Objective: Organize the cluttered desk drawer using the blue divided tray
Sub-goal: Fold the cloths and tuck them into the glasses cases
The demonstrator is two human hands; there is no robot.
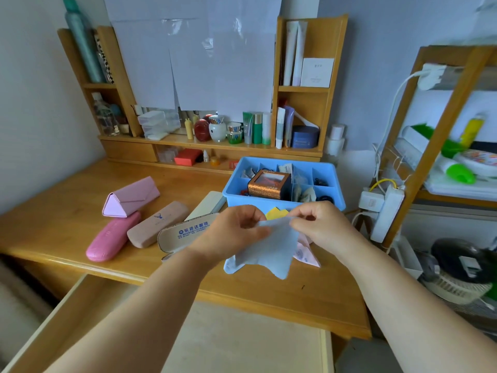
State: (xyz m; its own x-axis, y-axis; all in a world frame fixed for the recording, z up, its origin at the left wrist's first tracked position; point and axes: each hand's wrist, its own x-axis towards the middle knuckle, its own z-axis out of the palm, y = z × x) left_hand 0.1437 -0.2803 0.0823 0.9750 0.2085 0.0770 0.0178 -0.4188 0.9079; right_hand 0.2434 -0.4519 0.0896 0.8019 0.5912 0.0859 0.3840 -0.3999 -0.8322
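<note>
A light blue cloth (269,246) hangs above the desk in front of the blue divided tray (336,181). My left hand (231,232) pinches its top left edge and my right hand (322,224) pinches its top right edge. The tray holds a brown and orange box (269,185), folded cloths and dark hair ties in its compartments. A yellow cloth (274,212) and a pale pink patterned cloth (305,251) lie on the desk behind the blue one. The open drawer (242,343) below the desk edge shows a bare pale bottom.
Several glasses cases lie at the left: a pink triangular one (131,196), a glossy pink one (113,236), a beige one (157,223) and an open printed one (185,232). Cosmetics fill the back shelf (209,142). A power strip (387,211) and a rack (430,130) stand at the right.
</note>
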